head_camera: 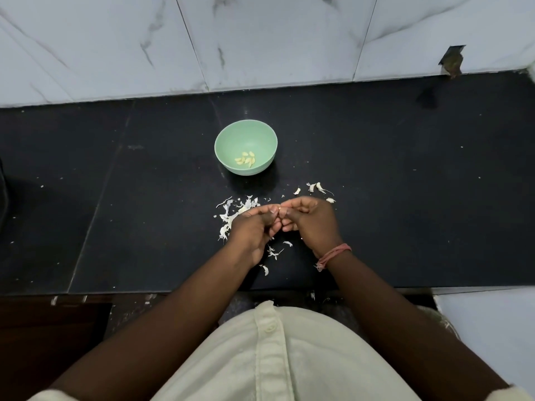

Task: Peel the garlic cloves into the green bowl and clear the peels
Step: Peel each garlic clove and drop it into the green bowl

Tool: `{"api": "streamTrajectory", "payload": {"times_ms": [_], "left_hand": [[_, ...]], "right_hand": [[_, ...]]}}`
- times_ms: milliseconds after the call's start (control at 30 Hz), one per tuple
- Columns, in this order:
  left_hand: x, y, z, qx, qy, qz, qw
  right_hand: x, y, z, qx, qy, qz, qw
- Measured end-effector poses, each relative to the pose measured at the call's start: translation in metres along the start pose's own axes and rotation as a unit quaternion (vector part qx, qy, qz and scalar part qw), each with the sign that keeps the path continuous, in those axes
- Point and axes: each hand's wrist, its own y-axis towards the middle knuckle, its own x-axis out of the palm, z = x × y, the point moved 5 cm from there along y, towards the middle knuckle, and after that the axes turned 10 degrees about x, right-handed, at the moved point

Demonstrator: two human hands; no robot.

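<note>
A small pale garlic clove (280, 210) was pinched between the fingertips of the left hand (254, 227) and right hand (311, 222), both curled round it, above the black stone counter (405, 183); the clove was mostly hidden, probably part-peeled. Several peeled yellowish cloves (245, 160) were seen in the round green bowl (246, 134) behind the hands. White papery peels (231, 212) were scattered beside and under both hands

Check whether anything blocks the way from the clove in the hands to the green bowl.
Nothing visible does. The left hand and right hand pinch a clove between them; the green bowl sits straight beyond on the black counter, with only flat peels scattered between.
</note>
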Motion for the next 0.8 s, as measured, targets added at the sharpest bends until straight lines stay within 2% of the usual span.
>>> {"api": "streamTrajectory", "payload": {"times_ms": [167,267,367,467,567,667,800], "left_hand": [[-0.004,0.002,-0.001,0.039,0.051,-0.002,0.998],[-0.007,0.005,-0.001,0.054,0.085,-0.01,0.995],[-0.01,0.007,-0.001,0.054,0.096,-0.018,0.994],[-0.015,0.011,0.0,0.061,0.089,0.014,0.994],[-0.019,0.015,0.001,0.069,0.088,0.041,0.993],[-0.017,0.016,0.0,0.065,0.086,0.047,0.993],[-0.013,0.019,-0.003,0.058,0.078,0.064,0.993]], "right_hand": [[0.006,-0.006,0.014,0.106,0.123,-0.006,0.987],[0.008,-0.004,0.018,0.162,0.146,-0.015,0.976],[0.01,-0.001,0.017,0.166,0.146,-0.011,0.975],[0.007,0.005,0.012,0.093,-0.042,0.06,0.993],[0.011,0.006,0.002,-0.002,-0.262,0.116,0.958],[0.019,0.003,-0.006,-0.057,-0.362,0.118,0.923],[0.028,0.006,-0.014,-0.077,-0.453,0.094,0.883]]}}
